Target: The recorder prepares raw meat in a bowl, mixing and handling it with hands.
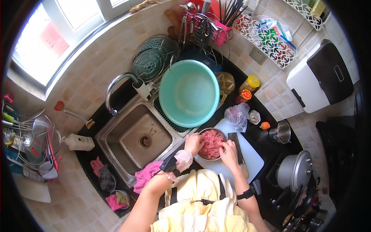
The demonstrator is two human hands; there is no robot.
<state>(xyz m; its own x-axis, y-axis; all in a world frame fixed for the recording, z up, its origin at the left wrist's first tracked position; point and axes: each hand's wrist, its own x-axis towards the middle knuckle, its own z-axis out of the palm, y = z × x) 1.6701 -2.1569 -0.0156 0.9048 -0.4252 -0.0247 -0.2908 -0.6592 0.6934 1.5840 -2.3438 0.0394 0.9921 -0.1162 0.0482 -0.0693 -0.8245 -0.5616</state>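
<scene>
A round metal bowl (208,159) filled with pink minced meat (212,142) sits in front of me, over the left part of a pale cutting board (252,158). My left hand (194,143) grips the bowl's left rim with curled fingers. On the opposite side, my right hand (229,153) has its fingers and thumb at the right rim. Crumpled translucent plastic (183,160) is bunched around my left wrist. Right beside the bowl lies a cleaver (235,142), partly covered by my right hand, its wooden handle pointing towards me.
Left of the bowl is a steel sink (136,124) under a curved faucet (107,95). A large turquoise basin (189,90) stands behind. A plastic bag (237,114), a carrot piece (265,125) and lidded jars (249,83) are at the back right. A pressure cooker (289,172) stands farther right.
</scene>
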